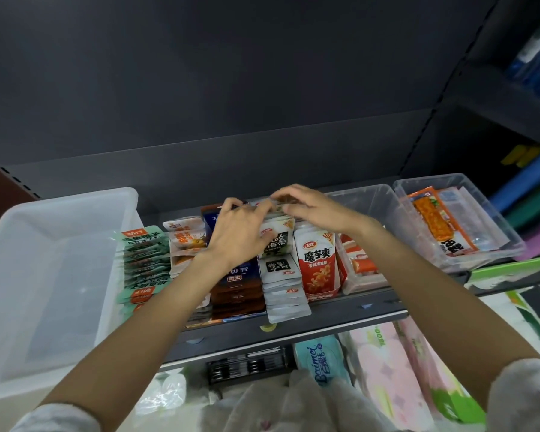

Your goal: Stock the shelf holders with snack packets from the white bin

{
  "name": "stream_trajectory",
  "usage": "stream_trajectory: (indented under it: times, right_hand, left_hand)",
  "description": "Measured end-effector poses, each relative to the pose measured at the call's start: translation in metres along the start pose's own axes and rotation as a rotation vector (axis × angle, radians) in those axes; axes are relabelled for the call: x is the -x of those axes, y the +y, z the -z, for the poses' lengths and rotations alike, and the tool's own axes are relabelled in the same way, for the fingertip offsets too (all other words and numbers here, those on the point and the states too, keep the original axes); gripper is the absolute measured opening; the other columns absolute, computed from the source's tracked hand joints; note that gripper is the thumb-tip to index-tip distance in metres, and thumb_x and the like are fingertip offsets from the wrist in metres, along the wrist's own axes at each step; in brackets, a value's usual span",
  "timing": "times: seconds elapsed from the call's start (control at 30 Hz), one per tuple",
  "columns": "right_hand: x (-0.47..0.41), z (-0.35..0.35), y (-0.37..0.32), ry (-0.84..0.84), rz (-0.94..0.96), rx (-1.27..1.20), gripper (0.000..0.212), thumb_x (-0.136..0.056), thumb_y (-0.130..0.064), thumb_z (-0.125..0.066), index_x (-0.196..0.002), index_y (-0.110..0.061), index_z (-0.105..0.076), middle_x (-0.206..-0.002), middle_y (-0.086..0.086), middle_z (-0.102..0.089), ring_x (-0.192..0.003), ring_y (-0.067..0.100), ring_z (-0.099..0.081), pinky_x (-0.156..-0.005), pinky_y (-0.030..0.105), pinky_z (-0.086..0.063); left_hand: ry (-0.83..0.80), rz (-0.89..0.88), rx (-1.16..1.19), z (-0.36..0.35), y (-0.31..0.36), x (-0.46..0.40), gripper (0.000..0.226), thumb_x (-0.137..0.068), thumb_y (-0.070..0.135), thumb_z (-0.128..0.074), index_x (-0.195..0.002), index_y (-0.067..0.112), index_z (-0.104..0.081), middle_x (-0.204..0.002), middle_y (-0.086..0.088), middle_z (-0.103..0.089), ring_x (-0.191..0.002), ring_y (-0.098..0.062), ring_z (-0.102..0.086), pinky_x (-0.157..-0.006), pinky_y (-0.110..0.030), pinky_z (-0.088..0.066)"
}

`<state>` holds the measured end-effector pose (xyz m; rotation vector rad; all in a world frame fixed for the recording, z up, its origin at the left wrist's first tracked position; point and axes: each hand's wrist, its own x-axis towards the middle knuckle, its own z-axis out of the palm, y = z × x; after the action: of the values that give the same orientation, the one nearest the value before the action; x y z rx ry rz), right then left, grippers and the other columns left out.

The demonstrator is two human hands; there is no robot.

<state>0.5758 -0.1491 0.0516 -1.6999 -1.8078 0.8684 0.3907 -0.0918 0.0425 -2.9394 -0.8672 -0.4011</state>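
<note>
Rows of snack packets stand in holders on a dark shelf (293, 319). My left hand (242, 232) and my right hand (309, 207) both reach to the back of the grey-white packet row (281, 275). The left fingers curl round the top of the rear grey-white packets (276, 241). The right fingers arch over the same packets from behind and touch their upper edge. The white bin (44, 275) stands at the left on the shelf, and what shows of its inside holds nothing.
Green packets (144, 263), orange-white packets (186, 241), dark blue packets (240, 285) and red packets (320, 263) fill the neighbouring rows. A clear holder (374, 207) and a clear tray of orange packets (459, 219) sit to the right. Tissue packs (393, 375) lie on the shelf below.
</note>
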Motion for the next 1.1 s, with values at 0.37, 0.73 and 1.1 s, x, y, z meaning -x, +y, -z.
stream_trajectory:
  times: [0.37, 0.73, 1.1]
  right_hand:
    - [0.003, -0.018, 0.010, 0.073, 0.174, 0.471, 0.062, -0.082, -0.031, -0.069, -0.136, -0.026, -0.039, -0.133, -0.001, -0.039, -0.120, 0.017, -0.043, -0.100, 0.035, -0.036]
    - [0.001, -0.014, 0.010, 0.042, 0.159, 0.456, 0.060, -0.083, -0.033, -0.070, -0.134, -0.027, -0.040, -0.134, -0.003, -0.039, -0.120, 0.014, -0.041, -0.096, 0.029, -0.034]
    - [-0.001, -0.013, 0.010, 0.014, 0.145, 0.441, 0.061, -0.081, -0.031, -0.072, -0.133, -0.029, -0.040, -0.133, -0.005, -0.039, -0.119, 0.013, -0.042, -0.094, 0.026, -0.030]
  left_hand:
    - [0.016, -0.298, -0.049, 0.004, 0.023, 0.030, 0.050, -0.073, 0.064, -0.055, -0.097, 0.022, -0.062, -0.101, 0.003, -0.061, -0.100, -0.019, -0.053, -0.093, -0.036, -0.026]
    - [-0.278, -0.380, -0.138, 0.000, 0.026, 0.025, 0.064, -0.075, 0.072, -0.050, -0.114, 0.022, -0.061, -0.111, 0.005, -0.060, -0.110, -0.015, -0.048, -0.100, -0.036, -0.010]
    - [-0.436, -0.367, -0.434, -0.006, 0.050, 0.028, 0.040, -0.088, 0.034, -0.047, -0.121, 0.011, -0.050, -0.116, -0.006, -0.058, -0.112, -0.025, -0.047, -0.102, -0.038, -0.023]
